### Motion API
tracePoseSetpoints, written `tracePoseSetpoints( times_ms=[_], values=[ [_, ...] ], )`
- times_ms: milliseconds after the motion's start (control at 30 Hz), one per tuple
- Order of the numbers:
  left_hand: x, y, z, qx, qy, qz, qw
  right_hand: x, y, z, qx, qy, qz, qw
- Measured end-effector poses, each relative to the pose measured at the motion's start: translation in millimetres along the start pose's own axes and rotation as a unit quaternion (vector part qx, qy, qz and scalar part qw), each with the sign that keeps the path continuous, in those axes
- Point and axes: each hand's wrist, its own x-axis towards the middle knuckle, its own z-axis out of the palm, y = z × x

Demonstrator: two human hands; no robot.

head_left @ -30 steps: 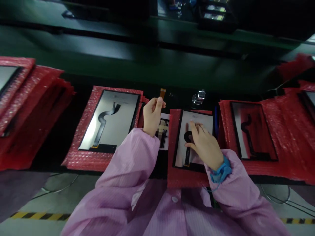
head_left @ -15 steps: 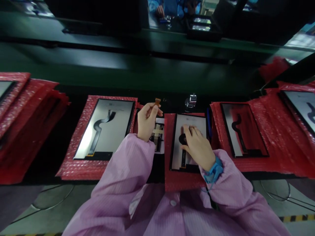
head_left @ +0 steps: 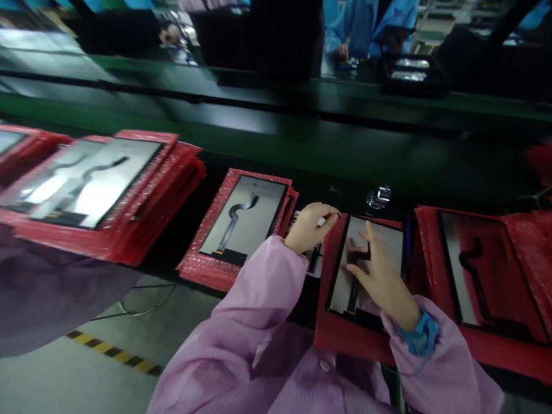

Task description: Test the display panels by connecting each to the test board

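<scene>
My left hand (head_left: 313, 226) is closed in a pinch near the upper left corner of an LCD panel (head_left: 390, 238). The end of a small flex cable (head_left: 338, 215) barely shows at its fingertips. My right hand (head_left: 382, 273) hovers over that panel with thumb and fingers apart, holding nothing. The panel lies on a red bubble-wrap sleeve (head_left: 326, 322), and its curved black ribbon cable (head_left: 353, 294) is partly behind my fingers. A blue wrist strap (head_left: 420, 333) circles my right wrist. Under my left wrist a white-edged part (head_left: 317, 261) is mostly hidden.
Left of my hands, another panel (head_left: 263, 221) rests on red sleeves. Farther left is a tall stack of sleeves (head_left: 146, 213). A sleeved panel (head_left: 491, 276) lies at the right. A small metal tally counter (head_left: 379, 197) stands behind. Co-workers in blue sit across the bench.
The view has swung left. My left hand has moved toward the panel and turned its fingertips right. My right hand has lifted off the screen with its fingers spreading.
</scene>
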Motion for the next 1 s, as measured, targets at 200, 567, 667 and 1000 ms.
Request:
tracePoseSetpoints(
  times_ms=[200,567,667,1000],
  values=[
    [1,1,0.3,0.176,-0.113,0.069,0.975,5,2,9,-0.074,0.04,-0.024,0.996],
    [3,10,-1.7,0.245,-0.206,0.131,0.938,12,18,12,0.031,-0.02,0.095,0.995],
    [3,15,-7.4,0.232,-0.232,0.122,0.937,18,20,13,0.042,-0.025,0.087,0.995],
    [6,26,-22.9,0.207,-0.31,0.107,0.922,33,41,18,-0.004,-0.04,0.077,0.996]
  ],
)
